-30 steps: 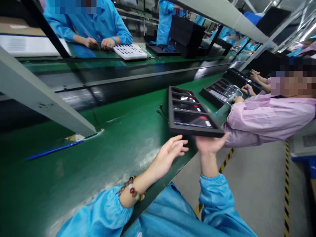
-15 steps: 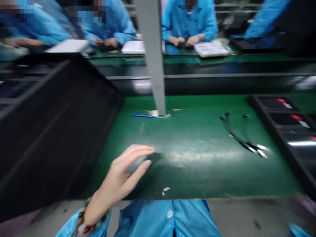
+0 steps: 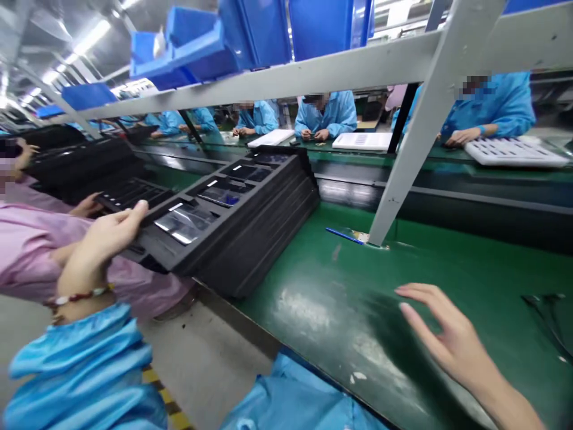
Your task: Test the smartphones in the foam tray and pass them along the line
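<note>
My left hand [image 3: 105, 233], with a bead bracelet at the wrist, is at the left edge of the top black tray [image 3: 215, 239]. Its thumb lies along the rim, while the other fingers are hidden, so I cannot tell whether they grip it. This tray tops a stack of black trays [image 3: 273, 245]. Flat, glossy dark panels [image 3: 185, 221] with white labels lie in its compartments. Over the green tabletop [image 3: 308, 298] hovers my right hand [image 3: 452, 340], holding nothing, thumb and fingers apart.
A grey post [image 3: 403, 155] rises from the table beside a blue pen [image 3: 344, 236]. Black cables [image 3: 548, 322] lie at right. Blue bins [image 3: 259, 30] sit on a rail above. A co-worker in pink [image 3: 40, 239] stands at left; others in blue [image 3: 326, 113] sit opposite.
The view has swung left and tilted. My left hand has gone from above the tabletop to the edge of the tray stack. My right hand has come into view.
</note>
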`<state>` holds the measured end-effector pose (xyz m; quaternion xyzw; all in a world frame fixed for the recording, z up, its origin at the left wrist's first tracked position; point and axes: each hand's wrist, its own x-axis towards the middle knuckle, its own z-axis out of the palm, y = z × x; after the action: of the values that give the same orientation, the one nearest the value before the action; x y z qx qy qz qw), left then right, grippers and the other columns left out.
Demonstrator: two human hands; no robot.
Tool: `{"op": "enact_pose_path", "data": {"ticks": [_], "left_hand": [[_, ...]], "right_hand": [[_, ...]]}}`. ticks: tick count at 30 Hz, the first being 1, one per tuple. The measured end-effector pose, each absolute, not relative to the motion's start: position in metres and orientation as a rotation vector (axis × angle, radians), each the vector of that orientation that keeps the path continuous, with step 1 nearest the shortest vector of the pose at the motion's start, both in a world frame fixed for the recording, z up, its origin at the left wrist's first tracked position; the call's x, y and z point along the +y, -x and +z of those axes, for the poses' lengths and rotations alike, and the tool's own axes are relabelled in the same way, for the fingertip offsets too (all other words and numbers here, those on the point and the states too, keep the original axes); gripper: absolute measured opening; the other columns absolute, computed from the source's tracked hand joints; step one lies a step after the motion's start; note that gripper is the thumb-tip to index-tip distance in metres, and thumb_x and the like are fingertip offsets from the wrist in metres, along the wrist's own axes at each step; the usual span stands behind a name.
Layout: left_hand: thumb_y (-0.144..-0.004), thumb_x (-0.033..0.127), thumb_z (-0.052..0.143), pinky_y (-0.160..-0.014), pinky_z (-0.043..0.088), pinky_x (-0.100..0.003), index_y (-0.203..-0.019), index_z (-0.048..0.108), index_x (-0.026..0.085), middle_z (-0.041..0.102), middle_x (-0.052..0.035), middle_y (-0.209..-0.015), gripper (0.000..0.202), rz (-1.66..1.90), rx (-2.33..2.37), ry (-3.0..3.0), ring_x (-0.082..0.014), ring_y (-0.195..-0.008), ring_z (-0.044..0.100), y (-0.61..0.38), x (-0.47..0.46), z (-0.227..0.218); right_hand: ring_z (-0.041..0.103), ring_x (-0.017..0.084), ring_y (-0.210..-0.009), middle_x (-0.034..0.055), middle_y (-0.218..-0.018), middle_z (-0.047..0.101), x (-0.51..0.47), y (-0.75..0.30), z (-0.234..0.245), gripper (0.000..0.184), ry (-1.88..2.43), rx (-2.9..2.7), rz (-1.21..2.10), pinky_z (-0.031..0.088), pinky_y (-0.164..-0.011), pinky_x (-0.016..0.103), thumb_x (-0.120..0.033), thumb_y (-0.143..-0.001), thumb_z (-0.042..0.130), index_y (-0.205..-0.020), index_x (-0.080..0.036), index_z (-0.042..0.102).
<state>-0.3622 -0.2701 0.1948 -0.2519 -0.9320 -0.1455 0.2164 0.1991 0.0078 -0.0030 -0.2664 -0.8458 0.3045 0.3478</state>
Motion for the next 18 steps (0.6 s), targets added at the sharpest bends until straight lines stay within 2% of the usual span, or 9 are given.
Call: {"op": "enact_pose_path", "data": {"ticks": [3, 6, 8, 9, 11, 13, 14, 16, 18], "left_hand": [[-0.082, 0.11, 0.011, -0.09, 0.06, -0.037, -0.096, 0.082, 0.012, 0.072, -0.0018, -0.075, 0.122, -0.524, -2.688, 0.665, -0.0176, -0.08, 0.066, 0.324, -0.293, 0.183], [-0.098, 0.091, 0.047, -0.094, 0.059, -0.034, -0.101, 0.083, 0.018, 0.082, -0.0071, -0.105, 0.081, -0.878, -2.588, 1.2, -0.0247, -0.102, 0.072, 0.251, -0.311, 0.168], [-0.108, 0.066, 0.056, -0.1, 0.058, -0.034, -0.131, 0.08, 0.025, 0.078, -0.0093, -0.13, 0.053, -1.064, -2.423, 1.899, -0.0247, -0.115, 0.071, 0.202, -0.31, 0.156], [-0.109, 0.064, 0.057, -0.101, 0.059, -0.034, -0.14, 0.077, 0.027, 0.075, -0.0116, -0.138, 0.052, -1.113, -2.307, 2.305, -0.0259, -0.119, 0.071, 0.182, -0.304, 0.149], [-0.109, 0.062, 0.06, -0.11, 0.057, -0.039, -0.144, 0.076, 0.027, 0.074, -0.0148, -0.143, 0.052, -1.202, -2.215, 2.844, -0.0287, -0.126, 0.07, 0.154, -0.282, 0.129], [-0.11, 0.056, 0.061, -0.116, 0.054, -0.042, -0.14, 0.079, 0.026, 0.077, -0.0149, -0.137, 0.046, -1.468, -2.309, 2.874, -0.0294, -0.129, 0.071, 0.144, -0.253, 0.101], [-0.109, 0.057, 0.062, -0.116, 0.053, -0.043, -0.133, 0.082, 0.023, 0.078, -0.0156, -0.133, 0.046, -1.701, -2.425, 2.726, -0.0304, -0.127, 0.072, 0.145, -0.238, 0.085], [-0.101, 0.066, 0.068, -0.11, 0.058, -0.05, -0.116, 0.086, 0.015, 0.081, -0.0203, -0.121, 0.056, -2.51, -2.582, 1.99, -0.0344, -0.114, 0.076, 0.152, -0.21, 0.054], [-0.104, 0.08, 0.044, -0.109, 0.06, -0.055, -0.121, 0.083, 0.017, 0.081, -0.0191, -0.125, 0.075, -2.756, -2.506, 1.592, -0.0347, -0.117, 0.077, 0.164, -0.189, 0.031]], "right_hand": [[0.075, 0.032, -0.127, 0.0116, -0.138, 0.075, -0.015, -0.142, 0.015, 0.037, 0.555, -2.255, 1.305, 0.062, -0.111, 0.053, -0.053, -0.106, 0.071, -0.137, -0.033, 0.073], [0.073, 0.033, -0.135, 0.0138, -0.149, 0.072, -0.043, -0.09, 0.032, 0.069, 0.354, -1.884, 1.937, 0.06, -0.118, 0.056, -0.065, -0.097, 0.081, -0.154, -0.033, 0.059], [0.076, 0.034, -0.13, 0.0126, -0.144, 0.074, -0.056, -0.058, 0.046, 0.077, 0.277, -1.506, 2.204, 0.063, -0.113, 0.058, -0.073, -0.091, 0.083, -0.151, -0.033, 0.058], [0.078, 0.034, -0.126, 0.0116, -0.139, 0.077, -0.059, -0.043, 0.054, 0.076, 0.297, -1.348, 2.263, 0.065, -0.109, 0.057, -0.077, -0.089, 0.082, -0.146, -0.032, 0.061], [0.079, 0.033, -0.12, 0.0097, -0.129, 0.081, -0.061, -0.02, 0.073, 0.069, 0.485, -1.118, 2.227, 0.068, -0.101, 0.052, -0.075, -0.085, 0.085, -0.133, -0.028, 0.068], [0.08, 0.033, -0.115, 0.0071, -0.118, 0.085, -0.057, -0.012, 0.088, 0.062, 0.644, -1.012, 2.114, 0.07, -0.095, 0.047, -0.064, -0.076, 0.094, -0.12, -0.025, 0.072], [0.081, 0.033, -0.111, 0.0056, -0.113, 0.085, -0.054, -0.017, 0.092, 0.059, 0.697, -1.007, 2.068, 0.071, -0.093, 0.046, -0.058, -0.072, 0.096, -0.115, -0.025, 0.074], [0.083, 0.032, -0.1, 0.0029, -0.101, 0.086, -0.046, -0.047, 0.088, 0.05, 0.788, -1.09, 1.976, 0.071, -0.089, 0.047, -0.053, -0.071, 0.094, -0.108, -0.025, 0.077], [0.083, 0.032, -0.087, 0.0026, -0.086, 0.083, -0.037, -0.1, 0.071, 0.038, 0.894, -1.287, 1.769, 0.071, -0.082, 0.049, -0.057, -0.078, 0.085, -0.101, -0.027, 0.08]]}}
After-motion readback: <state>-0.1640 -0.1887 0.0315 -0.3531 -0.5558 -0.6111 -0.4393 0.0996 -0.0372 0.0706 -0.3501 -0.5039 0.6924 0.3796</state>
